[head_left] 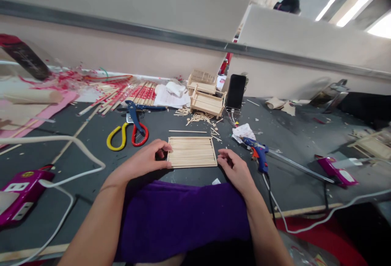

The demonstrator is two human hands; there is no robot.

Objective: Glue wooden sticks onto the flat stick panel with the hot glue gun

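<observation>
A flat rectangular panel of thin wooden sticks lies on the dark tabletop in front of me, framed by sticks along its edges. My left hand grips its left edge, with the thumb at the near corner and the fingers farther up. Beside the right edge is my right hand, its fingers loosely bent and apart, the tips very close to the panel; whether they touch is unclear. A single loose stick lies just beyond the panel.
Yellow-and-red-handled scissors lie left; a blue glue gun lies right. Small wooden models, stick offcuts and a phone are behind. Purple power strips and white cables flank the work. Purple cloth is nearest me.
</observation>
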